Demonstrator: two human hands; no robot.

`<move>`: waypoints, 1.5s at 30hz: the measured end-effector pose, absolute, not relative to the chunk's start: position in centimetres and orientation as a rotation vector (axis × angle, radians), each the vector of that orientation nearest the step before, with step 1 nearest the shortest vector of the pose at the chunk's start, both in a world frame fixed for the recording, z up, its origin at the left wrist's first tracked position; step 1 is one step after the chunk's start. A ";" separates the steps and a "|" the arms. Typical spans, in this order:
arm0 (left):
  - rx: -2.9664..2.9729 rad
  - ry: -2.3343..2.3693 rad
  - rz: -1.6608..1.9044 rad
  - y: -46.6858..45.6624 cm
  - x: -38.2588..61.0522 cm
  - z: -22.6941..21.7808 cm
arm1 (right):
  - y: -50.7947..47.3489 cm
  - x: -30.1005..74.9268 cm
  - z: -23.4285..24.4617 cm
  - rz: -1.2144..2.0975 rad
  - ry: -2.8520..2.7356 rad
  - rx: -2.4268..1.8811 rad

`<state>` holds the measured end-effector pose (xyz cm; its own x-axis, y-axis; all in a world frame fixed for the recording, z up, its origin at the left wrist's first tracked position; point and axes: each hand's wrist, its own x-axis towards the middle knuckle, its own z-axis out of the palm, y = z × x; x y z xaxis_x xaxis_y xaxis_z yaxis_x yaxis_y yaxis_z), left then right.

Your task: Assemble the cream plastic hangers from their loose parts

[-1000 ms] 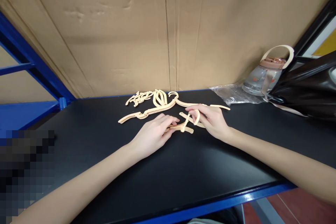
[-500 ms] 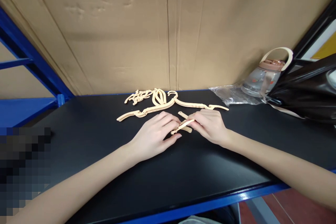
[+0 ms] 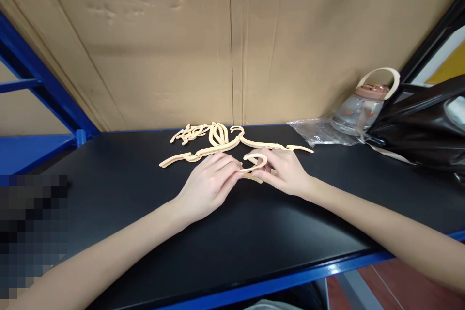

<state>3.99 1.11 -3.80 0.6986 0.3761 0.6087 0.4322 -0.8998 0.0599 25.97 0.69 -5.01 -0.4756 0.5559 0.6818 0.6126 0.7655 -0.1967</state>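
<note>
Curved wooden piece (image 3: 256,159), only one, is pinched at its two ends by the fingertips of the left hand (image 3: 207,186) and the right hand (image 3: 285,172), just above the black table (image 3: 254,237). One flat wooden strip (image 3: 254,179) lies under it. Behind the hands lies one loose group of wooden parts (image 3: 218,140), too overlapped to count, and at the far right are one bottle (image 3: 358,106), one clear plastic bag (image 3: 319,131) and one black bag (image 3: 421,126).

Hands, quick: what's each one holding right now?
Left hand: closed, pinching one end of the curved beige piece.
Right hand: closed, gripping the same piece's other end.
</note>
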 end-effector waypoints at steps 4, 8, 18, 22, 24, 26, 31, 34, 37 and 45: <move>-2.849 -0.647 -0.959 1.0 4.1 -3.7 | 0.9 25.8 -5.3 -0.138 -2.237 -0.818; -2.846 -0.573 -0.935 1.0 4.1 -3.6 | 0.9 25.5 -5.3 -0.204 -2.239 -0.742; -2.938 -0.561 -0.872 1.1 3.9 -3.8 | 0.7 25.5 -5.0 -0.158 -2.340 -0.693; -2.944 -0.560 -0.857 1.2 4.0 -3.9 | 0.7 25.6 -5.2 -0.146 -2.348 -0.694; -2.927 -0.553 -0.856 1.2 4.0 -3.8 | 0.7 25.6 -5.3 -0.117 -2.346 -0.714; -2.886 -0.557 -0.864 1.2 4.0 -3.8 | 0.5 25.5 -5.3 -0.004 -2.316 -0.774; -2.857 -0.771 -0.852 1.7 3.9 -4.1 | 0.5 25.3 -5.0 0.473 -2.035 -0.985; -2.902 -0.891 -0.811 2.0 3.8 -4.3 | 1.2 25.7 -4.9 0.601 -1.837 -1.045; -2.940 -0.955 -0.772 2.2 3.7 -4.6 | 2.1 26.1 -5.2 0.711 -1.660 -1.040; -2.946 -0.979 -0.732 2.6 3.6 -5.0 | 3.2 26.2 -5.9 0.784 -1.486 -1.024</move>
<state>3.62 2.62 -4.98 0.7064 0.5776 0.4091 0.5558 -0.8105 0.1847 26.20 3.23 -5.92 -0.0108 0.9125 0.4088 0.1776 0.4041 -0.8973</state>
